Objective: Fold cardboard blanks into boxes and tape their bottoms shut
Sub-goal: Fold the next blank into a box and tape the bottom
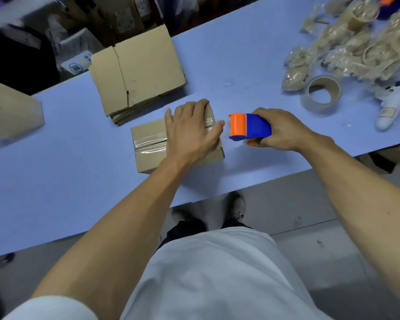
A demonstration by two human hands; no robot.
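A small folded cardboard box (148, 144) lies on the pale blue table (56, 181), with clear tape along its upturned seam. My left hand (192, 132) presses flat on the box's right half, fingers spread over its far and right edges. Just to the right of the box, my right hand (284, 130) grips a blue and orange tape dispenser (249, 127), its orange end pointing at the box and close to my left fingertips. A stack of flat cardboard blanks (136, 72) lies behind the box.
A roll of clear tape (322, 93) lies at the right, with a white handheld device (393, 105) beside it. Several clear bags of tan items (356, 42) fill the far right corner. Another cardboard box (9, 112) stands at the left edge. Cartons sit beyond the table.
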